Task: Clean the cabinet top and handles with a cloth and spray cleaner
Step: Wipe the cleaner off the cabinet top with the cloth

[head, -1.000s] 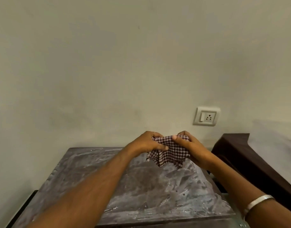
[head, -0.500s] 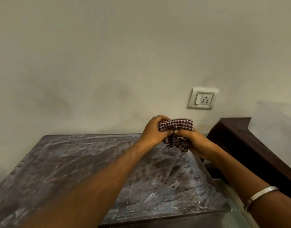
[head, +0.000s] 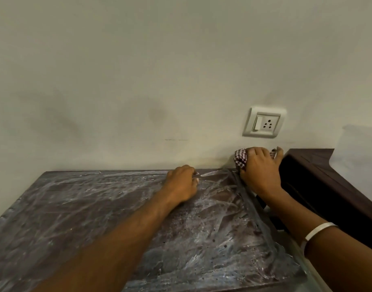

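The cabinet top (head: pixel 96 218) is a dark slab under a crinkled clear plastic film, streaked white. My right hand (head: pixel 262 171) grips a bunched red-and-white checked cloth (head: pixel 240 158) at the top's far right corner, close to the wall. My left hand (head: pixel 182 184) rests on the film near the back edge with its fingers curled, seeming to pinch the plastic. No spray cleaner and no handles are in view.
A white wall socket with a switch (head: pixel 264 122) sits on the wall just above my right hand. A dark brown piece of furniture (head: pixel 319 178) stands right of the cabinet, with a narrow gap between them. The wall runs along the cabinet's back edge.
Both hands held the cloth together in the air above the top. Now my left hand has let go and dropped to the film; my right hand carried the cloth to the far right corner.
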Demonstrator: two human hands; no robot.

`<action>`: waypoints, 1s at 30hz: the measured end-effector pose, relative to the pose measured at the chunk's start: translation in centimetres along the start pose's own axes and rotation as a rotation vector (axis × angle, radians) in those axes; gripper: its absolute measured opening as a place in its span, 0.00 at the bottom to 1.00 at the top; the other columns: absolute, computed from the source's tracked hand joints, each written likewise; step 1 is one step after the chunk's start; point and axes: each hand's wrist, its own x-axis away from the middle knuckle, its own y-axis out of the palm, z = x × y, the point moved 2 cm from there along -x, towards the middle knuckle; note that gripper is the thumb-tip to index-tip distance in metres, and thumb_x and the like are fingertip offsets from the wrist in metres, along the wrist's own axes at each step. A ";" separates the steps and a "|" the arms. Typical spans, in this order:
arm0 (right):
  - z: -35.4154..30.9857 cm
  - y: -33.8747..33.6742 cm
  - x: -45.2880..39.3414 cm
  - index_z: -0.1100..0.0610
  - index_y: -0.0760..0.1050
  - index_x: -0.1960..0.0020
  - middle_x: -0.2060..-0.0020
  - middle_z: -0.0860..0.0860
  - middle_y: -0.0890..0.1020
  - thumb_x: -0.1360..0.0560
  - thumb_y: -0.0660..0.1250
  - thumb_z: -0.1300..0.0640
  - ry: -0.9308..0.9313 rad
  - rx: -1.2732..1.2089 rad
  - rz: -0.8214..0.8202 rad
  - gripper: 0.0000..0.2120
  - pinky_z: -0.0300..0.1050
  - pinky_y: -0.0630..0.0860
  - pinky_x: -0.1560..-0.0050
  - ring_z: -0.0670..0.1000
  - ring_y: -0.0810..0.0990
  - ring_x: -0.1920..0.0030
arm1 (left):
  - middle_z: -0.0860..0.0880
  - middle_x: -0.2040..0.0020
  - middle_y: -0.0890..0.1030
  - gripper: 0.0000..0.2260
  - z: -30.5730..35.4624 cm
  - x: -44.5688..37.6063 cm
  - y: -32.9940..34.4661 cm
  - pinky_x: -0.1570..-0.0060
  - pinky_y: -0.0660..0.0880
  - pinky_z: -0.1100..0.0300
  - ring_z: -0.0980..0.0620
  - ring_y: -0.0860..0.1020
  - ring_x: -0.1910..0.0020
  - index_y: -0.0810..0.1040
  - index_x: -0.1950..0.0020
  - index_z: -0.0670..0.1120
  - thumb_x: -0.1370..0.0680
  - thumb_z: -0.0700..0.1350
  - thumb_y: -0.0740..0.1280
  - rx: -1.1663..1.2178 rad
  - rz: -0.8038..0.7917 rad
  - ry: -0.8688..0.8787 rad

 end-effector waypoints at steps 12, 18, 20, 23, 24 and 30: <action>-2.5 3.6 -1.3 0.56 0.65 0.40 0.43 0.58 0.73 0.29 0.71 0.50 0.044 -0.263 -0.375 0.23 0.54 0.72 0.45 0.61 0.70 0.43 | 0.47 0.35 0.76 0.16 -0.7 -0.9 -0.2 0.32 0.65 0.50 0.48 0.73 0.37 0.73 0.33 0.46 0.17 0.51 0.57 -0.010 -0.033 0.040; -0.8 3.5 -1.9 0.43 0.63 0.30 0.30 0.51 0.64 0.30 0.61 0.30 -0.152 -0.188 -0.578 0.33 0.58 0.60 0.33 0.59 0.59 0.31 | 0.47 0.22 0.60 0.25 -1.5 -0.9 0.6 0.24 0.53 0.48 0.47 0.58 0.23 0.58 0.22 0.48 0.17 0.56 0.54 -0.090 -0.175 0.003; -0.8 4.3 -1.7 0.42 0.61 0.29 0.26 0.51 0.58 0.30 0.58 0.29 -0.126 -0.259 -0.585 0.33 0.59 0.57 0.29 0.60 0.56 0.28 | 0.47 0.20 0.54 0.27 -1.8 -0.9 0.9 0.23 0.48 0.48 0.47 0.52 0.22 0.53 0.20 0.47 0.17 0.57 0.52 -0.144 -0.214 -0.004; -2.2 5.4 -1.3 0.40 0.60 0.27 0.27 0.53 0.58 0.26 0.56 0.32 -0.109 -0.331 -0.595 0.30 0.58 0.58 0.28 0.62 0.59 0.29 | 0.47 0.20 0.50 0.28 -2.1 -1.1 1.1 0.23 0.47 0.48 0.47 0.49 0.21 0.51 0.20 0.48 0.17 0.58 0.50 -0.166 -0.221 -0.013; -2.6 5.5 -1.3 0.39 0.60 0.28 0.28 0.54 0.60 0.26 0.56 0.32 -0.094 -0.318 -0.577 0.29 0.59 0.60 0.29 0.62 0.60 0.30 | 0.47 0.20 0.50 0.28 -2.2 -1.2 1.1 0.23 0.47 0.47 0.47 0.49 0.21 0.51 0.20 0.48 0.17 0.58 0.50 -0.167 -0.218 -0.014; -2.3 5.1 -1.3 0.39 0.63 0.30 0.35 0.54 0.64 0.27 0.56 0.32 -0.152 -0.270 -0.547 0.28 0.61 0.65 0.33 0.60 0.62 0.34 | 0.48 0.19 0.49 0.28 -2.3 -1.6 1.5 0.23 0.46 0.48 0.48 0.48 0.21 0.50 0.20 0.49 0.17 0.59 0.50 -0.190 -0.223 -0.011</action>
